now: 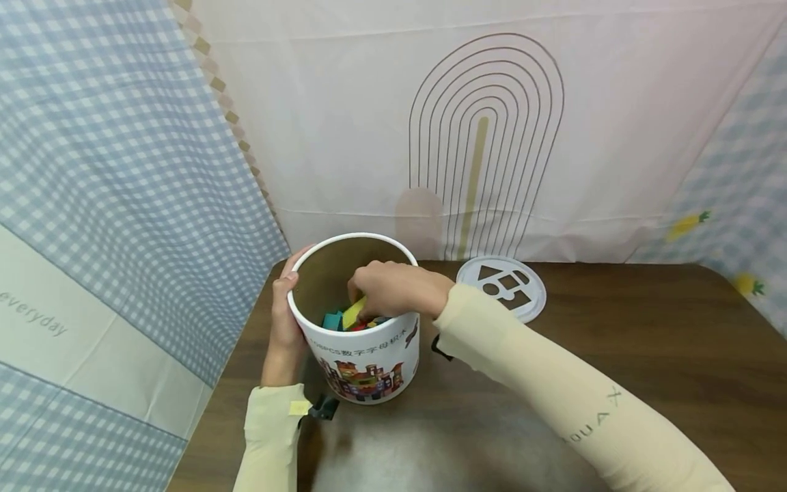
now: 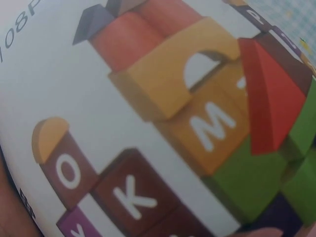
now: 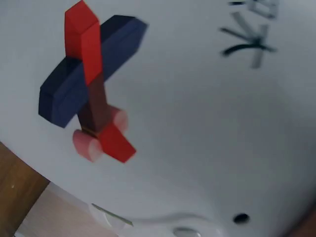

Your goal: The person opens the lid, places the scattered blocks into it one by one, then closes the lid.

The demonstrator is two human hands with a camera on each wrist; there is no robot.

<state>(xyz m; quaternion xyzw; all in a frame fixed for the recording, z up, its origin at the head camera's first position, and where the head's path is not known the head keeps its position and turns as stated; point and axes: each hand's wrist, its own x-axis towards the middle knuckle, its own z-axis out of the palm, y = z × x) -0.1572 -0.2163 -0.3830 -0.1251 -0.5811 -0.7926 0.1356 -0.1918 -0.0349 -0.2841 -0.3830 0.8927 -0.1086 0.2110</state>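
A white bucket [image 1: 369, 355] printed with pictures of toy blocks stands on the table, with colourful blocks inside it. My left hand [image 1: 287, 321] holds the bucket's left side, a fingertip showing at the rim. Reaching over the right part of the rim, my right hand [image 1: 390, 287] is down inside the bucket, its fingers on a yellow block [image 1: 353, 314]. Its fingertips are partly hidden. Beside that block lies a teal block [image 1: 332, 320]. Both wrist views are filled by the printed wall, with letter blocks [image 2: 212, 128] in one and a block plane [image 3: 94, 74] in the other.
A white round lid [image 1: 535, 295] with shaped cutouts lies on the brown wooden table [image 1: 615, 321], behind and right of the bucket. A pale cloth [image 1: 320, 102] hangs along the table's back edge, and a blue checked cloth [image 1: 123, 150] hangs at the left.
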